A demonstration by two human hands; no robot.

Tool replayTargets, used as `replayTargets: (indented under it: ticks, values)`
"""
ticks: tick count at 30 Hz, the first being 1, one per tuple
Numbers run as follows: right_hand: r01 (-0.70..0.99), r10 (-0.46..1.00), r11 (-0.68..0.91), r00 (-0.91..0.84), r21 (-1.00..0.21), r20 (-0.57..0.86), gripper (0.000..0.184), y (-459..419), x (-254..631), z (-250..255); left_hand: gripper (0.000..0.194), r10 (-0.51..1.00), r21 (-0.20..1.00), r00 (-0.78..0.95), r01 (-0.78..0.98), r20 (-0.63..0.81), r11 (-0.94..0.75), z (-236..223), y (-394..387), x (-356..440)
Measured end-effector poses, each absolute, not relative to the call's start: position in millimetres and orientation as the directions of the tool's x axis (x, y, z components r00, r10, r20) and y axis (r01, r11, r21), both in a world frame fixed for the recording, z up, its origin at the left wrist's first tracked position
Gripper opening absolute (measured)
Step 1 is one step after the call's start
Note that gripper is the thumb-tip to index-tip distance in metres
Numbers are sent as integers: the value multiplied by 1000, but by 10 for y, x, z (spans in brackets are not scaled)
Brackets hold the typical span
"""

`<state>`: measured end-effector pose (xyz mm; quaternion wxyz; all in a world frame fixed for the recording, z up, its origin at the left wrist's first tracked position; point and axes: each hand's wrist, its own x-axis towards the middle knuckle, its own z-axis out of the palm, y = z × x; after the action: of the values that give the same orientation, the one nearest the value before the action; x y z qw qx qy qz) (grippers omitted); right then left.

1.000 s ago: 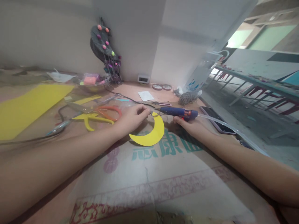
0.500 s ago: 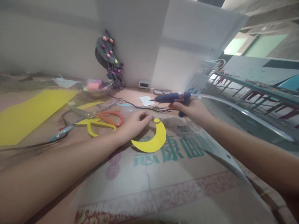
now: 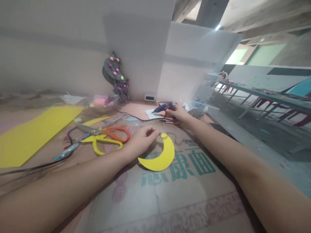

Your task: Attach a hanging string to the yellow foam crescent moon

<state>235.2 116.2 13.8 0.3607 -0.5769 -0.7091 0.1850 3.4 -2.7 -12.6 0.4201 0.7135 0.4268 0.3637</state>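
Note:
My left hand [image 3: 143, 139] pinches the upper tip of a yellow crescent cutout [image 3: 161, 160]. A loop of grey yarn [image 3: 163, 136] goes round the crescent close to my fingertips, and its loose strand trails to the right. In my right hand [image 3: 179, 116] is a dark blue hot glue gun [image 3: 163, 108], pointing left. Its nozzle is over or on a small white sheet [image 3: 150, 114] near the wall; contact cannot be made out. Scissors [image 3: 107, 134] with one orange and one yellow handle lie open left of my left hand.
Yellow sheet [image 3: 36, 136] lies at left, beside a light blue pen-like tool [image 3: 69, 151] and black cable [image 3: 31, 169]. A grey crescent ornament with pompoms [image 3: 113, 71] stands against the wall [image 3: 138, 48]. A small digital display [image 3: 150, 97] and grey yarn ball [image 3: 197, 112] are farther back.
My right hand has moved the glue gun left and down to the white sheet. My left hand keeps its pinch on the crescent. The camera view has tilted up slightly.

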Motion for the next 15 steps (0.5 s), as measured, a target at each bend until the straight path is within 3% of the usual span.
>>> replayTargets:
  ticks: [6, 9, 11, 15]
  values:
    - [730, 919, 319, -83, -605, 384, 30, 671, 2403, 264, 35, 917, 913, 357, 288, 179, -291, -128, -27, 45]
    - [706, 888, 417, -180, -572, 424, 32, 240, 2341, 214, 34, 909, 911, 375, 286, 179, -297, -112, -39, 39]
    - [637, 897, 428, -209, -641, 390, 35, -14, 2285, 144, 33, 908, 900, 378, 307, 182, -309, -100, -42, 33]
    - [329, 920, 333, -317, -884, 229, 45, -254, 2189, 44, 32, 910, 875, 366, 355, 194, -330, -80, -36, 31]
